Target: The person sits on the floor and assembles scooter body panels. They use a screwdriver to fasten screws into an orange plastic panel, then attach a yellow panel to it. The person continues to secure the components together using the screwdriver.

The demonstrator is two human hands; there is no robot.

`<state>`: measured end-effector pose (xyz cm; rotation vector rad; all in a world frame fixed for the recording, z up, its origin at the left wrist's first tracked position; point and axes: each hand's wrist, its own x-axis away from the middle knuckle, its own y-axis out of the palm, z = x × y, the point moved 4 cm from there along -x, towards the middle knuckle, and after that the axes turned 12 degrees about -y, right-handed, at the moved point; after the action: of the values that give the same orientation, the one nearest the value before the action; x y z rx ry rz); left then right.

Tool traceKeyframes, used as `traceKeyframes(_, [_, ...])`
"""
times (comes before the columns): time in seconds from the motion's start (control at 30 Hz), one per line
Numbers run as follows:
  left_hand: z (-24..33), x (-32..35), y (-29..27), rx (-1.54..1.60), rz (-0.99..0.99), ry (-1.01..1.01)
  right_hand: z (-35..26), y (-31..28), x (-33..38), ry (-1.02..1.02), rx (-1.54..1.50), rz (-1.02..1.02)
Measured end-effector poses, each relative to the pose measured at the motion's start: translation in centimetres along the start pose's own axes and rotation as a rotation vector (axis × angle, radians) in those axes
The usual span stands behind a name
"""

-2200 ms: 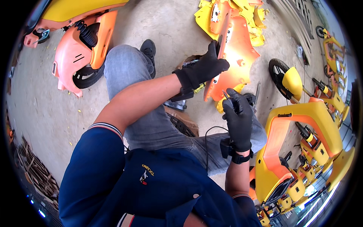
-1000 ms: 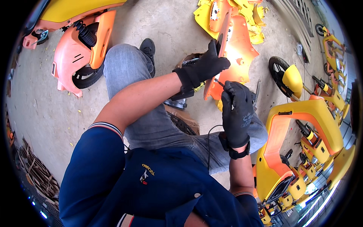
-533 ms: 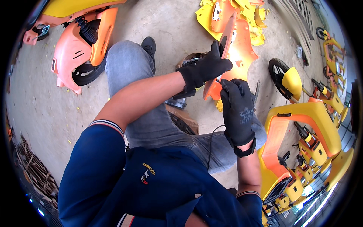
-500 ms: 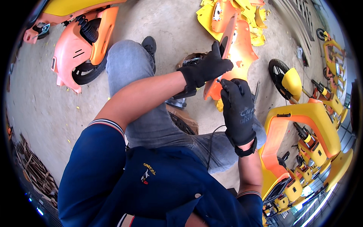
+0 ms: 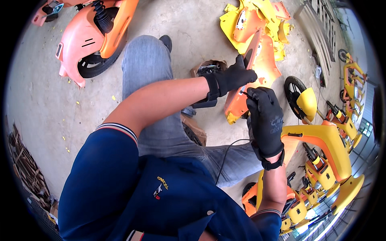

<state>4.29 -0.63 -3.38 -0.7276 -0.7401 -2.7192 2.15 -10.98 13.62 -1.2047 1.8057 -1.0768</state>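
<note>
Orange panel (image 5: 257,76), a moulded plastic body part, stands tilted on edge above the concrete floor (image 5: 52,104), just beyond the person's knees. Its upper edge leans toward a heap of yellow and orange panels (image 5: 257,20) behind it, and its lower corner hangs close to the floor near a small cardboard box (image 5: 207,68).

Left hand (image 5: 233,76), in a black glove, is clamped on the panel's near edge, fingers wrapped over the rim and thumb on this side. Right hand (image 5: 265,116), also gloved in black, is closed around a thin tool (image 5: 246,94) whose tip meets the panel's edge just below the left hand; the two hands are almost touching. A black cable (image 5: 227,154) runs down from the right wrist across the jeans.

To the right, a black wheel with a yellow guard (image 5: 301,100) sits near the panel, and a yellow frame (image 5: 321,144) stands right beside the right forearm, so room on that side is tight. To the left the floor lies open as far as an orange scooter body (image 5: 92,36), well apart from the hands.
</note>
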Motion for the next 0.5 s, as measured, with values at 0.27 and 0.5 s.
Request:
traceKeyframes(0.27, [-0.2, -0.2, 0.1, -0.026, 0.001, -0.025, 0.0, -0.2, -0.5, 0.001, -0.008, -0.052])
traceKeyframes(0.5, [-0.6, -0.8, 0.1, -0.03, -0.002, -0.052, -0.3, -0.4, -0.9, -0.027, 0.034, -0.089])
